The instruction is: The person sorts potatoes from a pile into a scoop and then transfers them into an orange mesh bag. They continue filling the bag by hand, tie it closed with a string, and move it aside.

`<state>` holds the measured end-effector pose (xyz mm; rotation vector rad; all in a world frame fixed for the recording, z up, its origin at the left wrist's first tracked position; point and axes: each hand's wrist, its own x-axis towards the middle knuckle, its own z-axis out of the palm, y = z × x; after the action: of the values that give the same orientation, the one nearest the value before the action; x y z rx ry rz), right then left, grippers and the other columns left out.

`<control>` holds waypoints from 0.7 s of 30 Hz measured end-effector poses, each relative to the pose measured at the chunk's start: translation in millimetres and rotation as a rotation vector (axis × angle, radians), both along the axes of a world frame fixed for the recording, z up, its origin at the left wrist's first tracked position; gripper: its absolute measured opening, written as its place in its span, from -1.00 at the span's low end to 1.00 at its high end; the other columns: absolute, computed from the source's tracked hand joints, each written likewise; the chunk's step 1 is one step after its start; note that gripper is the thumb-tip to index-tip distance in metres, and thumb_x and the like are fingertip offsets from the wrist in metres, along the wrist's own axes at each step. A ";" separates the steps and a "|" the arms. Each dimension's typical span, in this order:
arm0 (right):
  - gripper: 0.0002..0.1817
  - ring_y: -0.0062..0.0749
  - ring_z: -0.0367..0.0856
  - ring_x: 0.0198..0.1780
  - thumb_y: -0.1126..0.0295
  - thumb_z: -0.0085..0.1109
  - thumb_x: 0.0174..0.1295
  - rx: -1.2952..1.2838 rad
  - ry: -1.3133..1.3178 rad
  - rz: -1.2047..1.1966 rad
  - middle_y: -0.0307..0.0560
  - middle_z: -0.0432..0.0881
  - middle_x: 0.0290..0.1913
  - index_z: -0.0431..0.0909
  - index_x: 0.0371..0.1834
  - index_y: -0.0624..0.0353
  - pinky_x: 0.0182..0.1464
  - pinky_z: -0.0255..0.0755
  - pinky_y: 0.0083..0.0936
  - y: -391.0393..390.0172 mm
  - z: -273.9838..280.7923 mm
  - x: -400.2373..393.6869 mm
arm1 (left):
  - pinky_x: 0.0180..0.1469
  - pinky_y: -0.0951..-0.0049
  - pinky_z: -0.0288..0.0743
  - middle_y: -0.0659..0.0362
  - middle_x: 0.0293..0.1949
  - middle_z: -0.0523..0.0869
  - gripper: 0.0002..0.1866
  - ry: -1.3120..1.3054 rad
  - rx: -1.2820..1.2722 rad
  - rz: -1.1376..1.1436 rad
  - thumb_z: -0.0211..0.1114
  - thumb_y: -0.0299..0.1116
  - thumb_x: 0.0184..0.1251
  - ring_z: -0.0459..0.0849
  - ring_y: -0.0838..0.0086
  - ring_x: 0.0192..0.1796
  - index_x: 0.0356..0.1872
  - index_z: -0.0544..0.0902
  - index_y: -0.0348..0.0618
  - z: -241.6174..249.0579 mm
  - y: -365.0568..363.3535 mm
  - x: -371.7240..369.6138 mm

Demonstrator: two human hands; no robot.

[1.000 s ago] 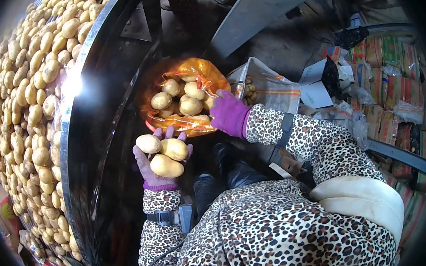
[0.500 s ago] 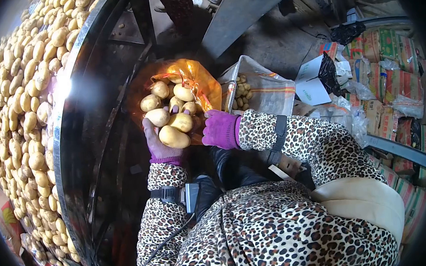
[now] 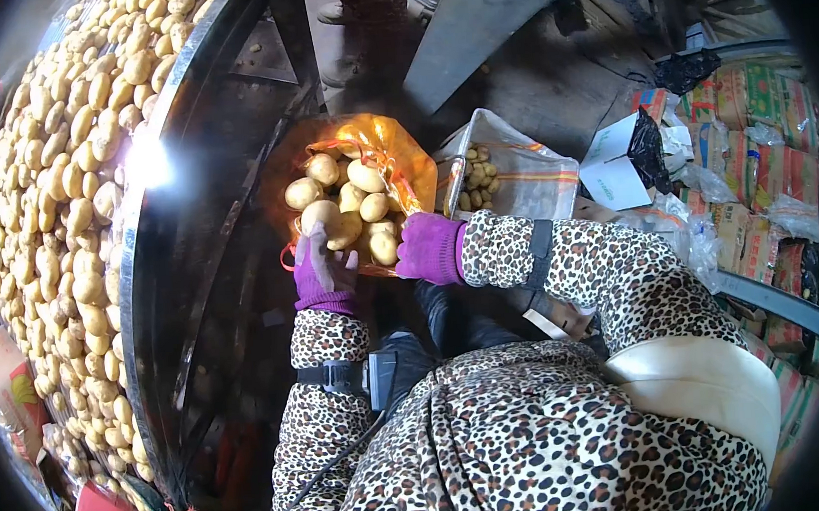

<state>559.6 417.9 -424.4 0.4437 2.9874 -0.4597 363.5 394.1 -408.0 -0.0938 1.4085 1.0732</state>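
Note:
My right hand (image 3: 431, 249), in a purple glove, is closed on the near right rim of an orange mesh bag (image 3: 413, 165). Pale potatoes (image 3: 350, 199) fill the bag's open mouth. At the near left rim is my left hand (image 3: 325, 269), also gloved. Its fingers are apart and touch the nearest potatoes (image 3: 320, 216), without wrapping around any. A red drawstring (image 3: 287, 256) hangs at the bag's left side. The bag's lower part is hidden under the potatoes and my hands.
A metal-edged sorting table (image 3: 131, 303) heaped with potatoes stands on the left. Right of the bag is a whitish sack (image 3: 541, 166) with small potatoes inside. Cartons (image 3: 707, 159) and plastic wrap lie at far right. Another person's legs (image 3: 370, 30) show beyond a grey metal beam (image 3: 478, 18).
The potatoes held in my left hand have gone into the bag, and its fingers have come apart. My right hand keeps its hold on the rim. The whole view has shifted slightly.

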 end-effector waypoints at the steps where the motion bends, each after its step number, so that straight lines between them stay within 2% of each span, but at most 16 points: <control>1: -0.95 -0.28 0.63 -0.45 0.28 0.18 -0.09 -0.005 -0.001 0.004 -0.24 0.55 -0.56 0.60 -0.55 -0.08 -0.39 0.40 -0.27 1.4 3.2 0.3 | -0.15 0.38 0.40 0.30 -0.01 0.53 -0.59 0.025 -0.017 -0.022 0.22 -0.13 0.30 0.51 0.48 -0.07 0.15 0.48 0.11 7.0 -0.5 1.4; 3: -0.94 -0.28 0.65 -0.45 0.31 0.19 -0.09 -0.027 0.014 -0.010 -0.23 0.56 -0.56 0.62 -0.52 -0.08 -0.43 0.41 -0.26 4.4 6.9 2.7 | -0.16 0.43 0.46 0.30 -0.06 0.56 -0.55 0.027 0.041 -0.095 0.21 -0.14 0.33 0.54 0.51 -0.13 0.22 0.42 0.10 8.8 -9.2 -0.2; 5: -0.94 -0.26 0.65 -0.45 0.33 0.19 -0.09 -0.066 0.049 -0.048 -0.22 0.56 -0.56 0.62 -0.50 -0.07 -0.42 0.43 -0.23 6.6 9.8 4.1 | -0.17 0.46 0.50 0.30 -0.06 0.58 -0.56 0.110 0.119 -0.271 0.19 -0.17 0.36 0.57 0.51 -0.13 0.23 0.41 0.07 9.0 -24.3 -11.4; 7: -0.92 -0.25 0.65 -0.44 0.34 0.20 -0.09 -0.083 -0.011 0.005 -0.22 0.56 -0.55 0.63 -0.48 -0.06 -0.40 0.44 -0.23 9.8 16.5 3.0 | -0.16 0.50 0.55 0.25 -0.07 0.59 -0.58 -0.011 0.027 -0.159 0.18 -0.23 0.38 0.64 0.44 -0.09 0.21 0.41 -0.05 27.5 -35.4 -16.2; 8: -0.91 -0.24 0.65 -0.43 0.34 0.20 -0.09 -0.093 -0.041 0.031 -0.21 0.57 -0.54 0.63 -0.47 -0.06 -0.39 0.45 -0.22 10.7 18.0 2.0 | -0.16 0.49 0.56 0.22 -0.08 0.60 -0.58 0.056 0.055 -0.138 0.19 -0.25 0.38 0.65 0.42 -0.10 0.20 0.41 -0.09 28.9 -43.1 -21.7; 9: -0.87 -0.10 0.62 -0.45 0.26 0.25 -0.18 -0.126 0.034 0.001 -0.11 0.58 -0.56 0.59 -0.54 -0.01 -0.36 0.45 -0.17 10.9 16.1 2.7 | -0.16 0.48 0.56 0.20 -0.09 0.61 -0.58 0.123 0.084 -0.119 0.20 -0.26 0.37 0.66 0.41 -0.10 0.19 0.41 -0.12 28.9 -53.7 -30.8; 10: -0.87 -0.10 0.62 -0.44 0.25 0.25 -0.18 -0.135 0.029 0.009 -0.11 0.58 -0.56 0.60 -0.53 -0.02 -0.36 0.45 -0.17 11.3 13.5 2.7 | -0.16 0.47 0.56 0.18 -0.10 0.61 -0.58 0.187 0.113 -0.100 0.21 -0.27 0.36 0.68 0.40 -0.11 0.18 0.42 -0.16 26.5 -62.6 -40.4; 11: -0.86 -0.09 0.62 -0.44 0.25 0.26 -0.18 -0.144 0.022 0.018 -0.10 0.58 -0.56 0.60 -0.52 -0.02 -0.35 0.45 -0.17 11.5 11.0 2.8 | -0.20 0.43 0.58 0.09 -0.09 0.63 -0.59 0.245 0.116 0.039 0.25 -0.30 0.33 0.68 0.42 -0.15 0.14 0.44 -0.22 13.3 -70.6 -50.1; 13: -0.83 -0.09 0.63 -0.41 0.24 0.29 -0.19 -0.158 -0.027 0.030 -0.10 0.58 -0.55 0.61 -0.49 -0.02 -0.32 0.45 -0.16 12.0 11.9 1.4 | -0.19 0.38 0.59 -0.02 0.07 0.56 -0.40 0.673 0.258 -0.172 0.36 -0.22 0.24 0.64 0.33 -0.08 0.23 0.36 -0.25 -85.6 -103.9 -95.3; 14: -0.82 -0.08 0.63 -0.41 0.24 0.30 -0.20 -0.153 -0.028 0.024 -0.09 0.58 -0.55 0.60 -0.49 -0.02 -0.32 0.45 -0.16 11.8 12.7 0.8 | -0.16 0.39 0.58 -0.04 0.12 0.52 -0.31 0.840 0.255 -0.243 0.39 -0.18 0.20 0.63 0.31 -0.06 0.27 0.32 -0.27 -110.3 -101.7 -102.3; 15: -0.81 -0.08 0.62 -0.41 0.24 0.32 -0.21 -0.148 -0.029 0.018 -0.09 0.58 -0.55 0.60 -0.49 -0.01 -0.31 0.45 -0.16 11.7 13.2 0.4 | -0.10 0.41 0.56 -0.05 0.16 0.48 -0.25 0.807 0.204 -0.260 0.41 -0.16 0.18 0.62 0.29 -0.04 0.30 0.28 -0.30 -74.4 -81.0 -77.4; 17: -0.79 -0.09 0.61 -0.39 0.24 0.33 -0.22 -0.137 -0.001 -0.006 -0.09 0.58 -0.54 0.60 -0.49 0.00 -0.29 0.44 -0.17 11.2 11.9 0.3 | -0.06 0.44 0.53 -0.01 0.07 0.56 -0.31 0.667 0.095 -0.068 0.44 -0.12 0.15 0.62 0.38 -0.10 0.19 0.41 -0.38 -63.3 -35.7 -47.5; 20: -0.78 -0.11 0.59 -0.35 0.24 0.34 -0.23 -0.128 0.041 -0.058 -0.10 0.57 -0.49 0.59 -0.47 0.00 -0.23 0.42 -0.20 8.3 9.0 4.0 | -0.16 0.43 0.53 0.07 -0.17 0.68 -0.63 0.664 0.152 -0.258 0.29 -0.24 0.30 0.64 0.46 -0.18 -0.02 0.56 -0.31 -85.4 -19.9 -53.1; 21: -0.78 -0.12 0.58 -0.33 0.24 0.34 -0.23 -0.123 0.032 -0.073 -0.11 0.57 -0.48 0.59 -0.47 0.00 -0.21 0.42 -0.20 6.5 7.4 4.3 | -0.13 0.48 0.53 0.15 -0.32 0.71 -0.61 0.693 0.052 -0.295 0.28 -0.13 0.28 0.65 0.50 -0.25 -0.21 0.63 -0.35 -52.4 -17.9 -55.1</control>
<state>563.8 424.3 -417.0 0.5398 2.9593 -0.6592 308.4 376.2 -460.4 0.5579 1.9300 0.9269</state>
